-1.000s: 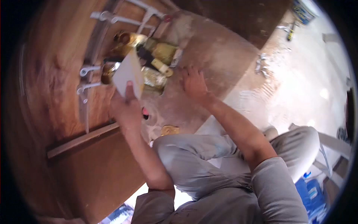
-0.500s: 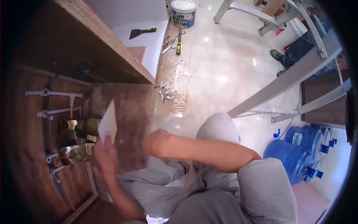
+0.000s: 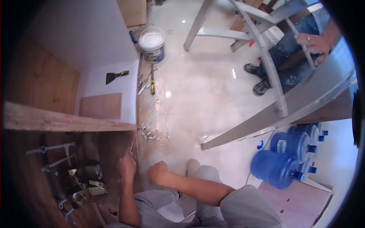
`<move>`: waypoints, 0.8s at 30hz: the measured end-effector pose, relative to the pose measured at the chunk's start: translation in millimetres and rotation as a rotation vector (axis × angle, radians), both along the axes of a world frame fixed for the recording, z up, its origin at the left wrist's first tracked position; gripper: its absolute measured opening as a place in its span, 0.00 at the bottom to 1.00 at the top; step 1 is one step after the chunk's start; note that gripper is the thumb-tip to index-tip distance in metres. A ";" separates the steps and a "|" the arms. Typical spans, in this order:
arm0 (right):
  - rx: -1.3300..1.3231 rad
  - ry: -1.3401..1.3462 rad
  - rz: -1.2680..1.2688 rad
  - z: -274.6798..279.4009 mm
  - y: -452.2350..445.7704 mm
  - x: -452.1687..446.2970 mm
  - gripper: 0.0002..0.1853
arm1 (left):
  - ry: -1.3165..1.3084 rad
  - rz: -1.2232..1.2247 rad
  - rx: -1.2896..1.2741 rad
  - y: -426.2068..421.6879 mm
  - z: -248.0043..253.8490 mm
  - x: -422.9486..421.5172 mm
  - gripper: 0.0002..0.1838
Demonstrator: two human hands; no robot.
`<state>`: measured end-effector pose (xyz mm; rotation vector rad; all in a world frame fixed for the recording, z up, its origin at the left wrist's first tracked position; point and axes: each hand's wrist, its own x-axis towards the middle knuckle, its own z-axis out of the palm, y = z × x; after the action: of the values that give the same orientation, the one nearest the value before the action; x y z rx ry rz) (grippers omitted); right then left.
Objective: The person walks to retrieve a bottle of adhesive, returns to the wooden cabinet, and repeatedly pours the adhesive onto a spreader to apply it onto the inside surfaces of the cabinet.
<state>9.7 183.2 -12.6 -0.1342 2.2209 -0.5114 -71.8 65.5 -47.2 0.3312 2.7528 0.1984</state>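
Observation:
My left hand [image 3: 127, 167] is raised in front of the wooden cabinet opening, fingers closed on a thin, flat pale sheet [image 3: 132, 144] that shows almost edge-on. Its exact kind cannot be made out. To the right, my right hand [image 3: 159, 173] is curled closed above the floor beside my knee, and whatever it may hold is hidden. Ahead of both hands, crumpled silvery scraps [image 3: 147, 133] lie on the dusty floor strip. A putty knife [image 3: 117, 76] with a black blade rests on the white cabinet surface, near a thin plywood piece [image 3: 100, 106].
A paint bucket [image 3: 152, 45] stands ahead, with a yellow-and-black-handled tool [image 3: 153, 85] near it. Pipes [image 3: 57, 147] and golden tins [image 3: 95, 193] sit inside the cabinet. Right are a ladder [image 3: 243, 129], blue water jugs [image 3: 272, 167] and another person's hand [image 3: 317, 45].
My view has turned and shifted, bringing more of the cabinet and the other person into sight. The pale sheet in my left hand has turned from broad face to edge; my right hand stays closed.

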 end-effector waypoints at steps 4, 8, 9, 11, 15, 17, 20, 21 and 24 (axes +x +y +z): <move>-0.065 -0.052 -0.104 -21.5 14.5 17.6 0.12 | -0.074 -0.061 0.023 17.6 -5.1 18.6 0.13; -0.123 0.105 -0.373 11.0 52.6 55.3 0.13 | -0.116 -0.018 0.071 51.7 26.5 49.0 0.12; -0.162 0.169 -0.506 27.8 59.4 67.2 0.13 | -0.116 -0.023 0.108 58.2 34.8 55.8 0.13; -0.225 0.315 -0.778 67.1 82.0 102.8 0.14 | -0.135 -0.050 0.168 73.6 45.8 68.6 0.13; -0.083 0.205 -0.907 129.3 133.3 187.5 0.17 | -0.179 -0.131 0.149 116.4 78.3 82.1 0.12; 0.048 0.096 -0.930 146.8 153.8 239.9 0.17 | -0.210 -0.150 0.147 135.0 109.4 83.1 0.12; 0.174 -0.069 -0.914 196.4 168.8 310.9 0.15 | -0.261 -0.166 0.210 147.8 140.9 80.0 0.11; 0.195 -0.100 -0.926 203.1 167.3 334.9 0.15 | -0.258 -0.184 0.222 155.5 160.1 77.5 0.11; 0.172 -0.163 -0.936 174.9 148.8 413.4 0.14 | -0.249 -0.216 0.212 154.1 217.2 73.1 0.11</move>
<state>423.1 332.0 162.3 1.0389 2.0505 -0.7736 1.3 219.6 170.1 0.6125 2.4334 0.4444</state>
